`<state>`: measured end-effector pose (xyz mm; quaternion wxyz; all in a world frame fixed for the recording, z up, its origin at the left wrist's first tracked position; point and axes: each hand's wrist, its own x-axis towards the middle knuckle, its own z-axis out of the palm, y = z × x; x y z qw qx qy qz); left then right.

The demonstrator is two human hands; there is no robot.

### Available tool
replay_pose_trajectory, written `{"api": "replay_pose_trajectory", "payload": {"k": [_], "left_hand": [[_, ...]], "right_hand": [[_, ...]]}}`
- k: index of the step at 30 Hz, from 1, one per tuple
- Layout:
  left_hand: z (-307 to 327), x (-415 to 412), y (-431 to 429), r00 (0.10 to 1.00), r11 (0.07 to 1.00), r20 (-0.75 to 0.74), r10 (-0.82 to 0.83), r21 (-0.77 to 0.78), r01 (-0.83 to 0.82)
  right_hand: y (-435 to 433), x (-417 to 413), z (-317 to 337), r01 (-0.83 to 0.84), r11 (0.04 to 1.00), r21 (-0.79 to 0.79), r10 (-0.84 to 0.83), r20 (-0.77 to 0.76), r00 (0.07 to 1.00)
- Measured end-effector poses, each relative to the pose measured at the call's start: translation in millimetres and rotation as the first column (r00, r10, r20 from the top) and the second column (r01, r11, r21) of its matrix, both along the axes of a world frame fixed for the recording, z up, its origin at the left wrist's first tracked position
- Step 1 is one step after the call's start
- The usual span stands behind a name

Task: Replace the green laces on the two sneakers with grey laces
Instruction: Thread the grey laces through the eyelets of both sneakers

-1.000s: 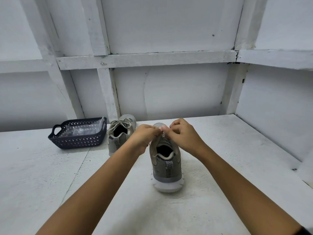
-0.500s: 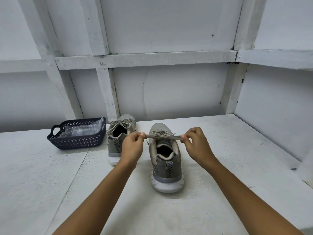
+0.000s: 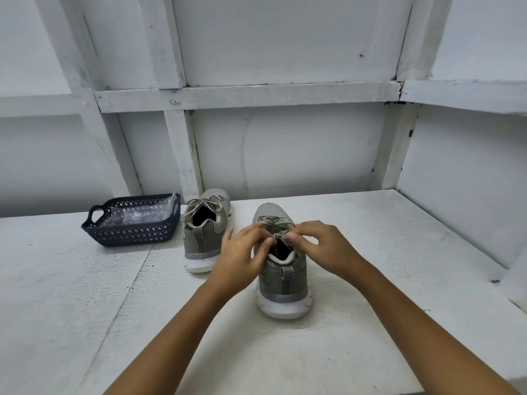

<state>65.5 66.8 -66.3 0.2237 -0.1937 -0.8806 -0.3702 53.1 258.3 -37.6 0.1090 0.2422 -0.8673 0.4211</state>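
Observation:
Two grey-green sneakers stand heel toward me on the white table. The near sneaker [image 3: 283, 283] is in the middle; its pale lace [image 3: 278, 223] is bunched at the top of the tongue. My left hand [image 3: 242, 252] and my right hand [image 3: 322, 245] meet over that lace, fingertips pinching it at the shoe's opening. The far sneaker [image 3: 204, 235] sits to the left, its lace [image 3: 201, 205] tied in a loose bow. Which colour the laces are I cannot tell for sure; both look pale grey-beige.
A dark blue perforated basket [image 3: 131, 230] with clear plastic wrapping inside stands at the back left, beside the far sneaker. White framed walls close the table [image 3: 71, 295] at the back and right.
Half a second ago my hands were apart, pulling the lace ends taut sideways. Now both have come back together over the near sneaker's tongue.

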Motion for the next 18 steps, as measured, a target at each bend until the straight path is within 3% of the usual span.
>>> {"api": "replay_pose_trajectory", "payload": {"k": [3,7,10,14,18], "left_hand": [[-0.5,0.9,0.2,0.999,1.0,0.036,0.027,0.008,-0.028],[10.0,1.4,3.0,0.996,0.981,-0.035,0.087,0.177,-0.079],[19.5,1.8,7.2,0.977,0.943,0.187,0.106,0.292,-0.159],[21.9,-1.7,14.0,0.853,0.895,0.518,0.062,0.35,-0.277],[14.4,-7.6,20.0,0.807,0.83,0.58,-0.107,0.499,-0.248]], "right_hand": [[-3.7,-0.6,-4.5,0.014,0.991,0.13,-0.015,0.008,1.0],[-8.3,-4.4,2.7,0.146,0.989,0.006,-0.146,0.074,0.986],[-12.0,-7.2,4.7,0.213,0.977,0.006,-0.211,0.171,0.962],[-17.4,-10.9,-1.1,0.256,0.966,0.029,-0.25,0.356,0.9],[-21.2,-15.6,-7.6,0.241,0.962,-0.131,-0.138,0.529,0.837]]}}
